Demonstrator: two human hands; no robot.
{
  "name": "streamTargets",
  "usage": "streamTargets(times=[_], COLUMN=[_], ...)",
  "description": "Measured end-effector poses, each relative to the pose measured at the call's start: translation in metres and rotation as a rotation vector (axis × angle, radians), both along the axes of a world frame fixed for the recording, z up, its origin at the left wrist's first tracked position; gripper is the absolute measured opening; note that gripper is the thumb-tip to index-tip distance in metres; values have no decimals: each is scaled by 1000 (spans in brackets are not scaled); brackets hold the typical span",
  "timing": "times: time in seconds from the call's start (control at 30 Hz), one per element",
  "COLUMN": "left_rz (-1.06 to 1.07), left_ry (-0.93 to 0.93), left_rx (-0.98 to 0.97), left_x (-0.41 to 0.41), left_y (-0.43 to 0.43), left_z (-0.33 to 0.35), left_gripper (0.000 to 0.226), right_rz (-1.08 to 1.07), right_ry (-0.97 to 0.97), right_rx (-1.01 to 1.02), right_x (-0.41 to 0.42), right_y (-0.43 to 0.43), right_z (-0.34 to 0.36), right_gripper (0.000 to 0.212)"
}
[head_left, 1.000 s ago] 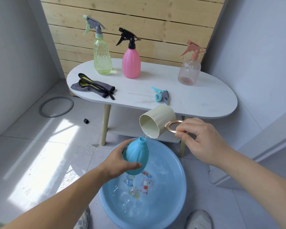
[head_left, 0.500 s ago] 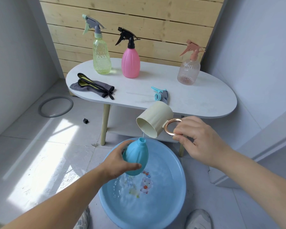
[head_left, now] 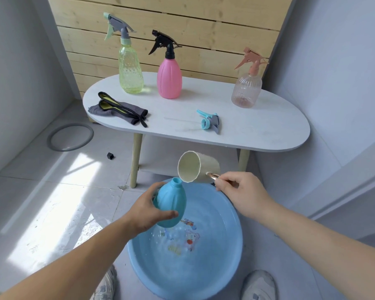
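Both hands grip: left (head_left: 146, 210) ribbed blue bottle (head_left: 171, 204); right (head_left: 243, 191) tipped cream cup (head_left: 195, 167).

We lose the near rim of the basin (head_left: 230, 267) at the bottom edge; our right hand (head_left: 245, 192) hides most of the cup handle (head_left: 212, 175).

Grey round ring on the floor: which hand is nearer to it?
Left. The left hand, gripping the rounded blue plastic bottle, is right of the grey ring; the right hand, pinching the cream mug by its handle, is farther right.
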State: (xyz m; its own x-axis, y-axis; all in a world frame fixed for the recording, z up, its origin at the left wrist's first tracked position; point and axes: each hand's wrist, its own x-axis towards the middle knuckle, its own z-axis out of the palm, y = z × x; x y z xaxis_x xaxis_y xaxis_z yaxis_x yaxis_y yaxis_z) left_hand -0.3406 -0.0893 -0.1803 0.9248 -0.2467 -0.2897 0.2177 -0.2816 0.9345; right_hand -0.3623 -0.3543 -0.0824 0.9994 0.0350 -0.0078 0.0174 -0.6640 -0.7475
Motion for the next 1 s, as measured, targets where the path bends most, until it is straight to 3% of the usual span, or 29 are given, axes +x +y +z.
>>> streamTargets(times=[0.17, 0.33, 0.6, 0.87, 1.0], left_rz=[27, 47, 28, 38, 34], left_ry=[37, 62, 75, 92, 97], left_rx=[-14, -24, 22, 55, 57], left_x=[1, 2, 5, 14, 16], left_y=[2, 1, -9, -12, -13], left_z=[-9, -16, -30, -38, -38], left_gripper=[77, 85, 88, 96, 89], right_rz=[-253, -419, -464, -419, -418], right_ry=[469, 716, 783, 810, 814], right_rx=[347, 408, 287, 194, 160], right_x=[14, 20, 28, 38, 40], right_y=[9, 12, 7, 5, 4], right_z=[-60, -120, -176, -195, -199], right_gripper=[26, 25, 29, 29, 31])
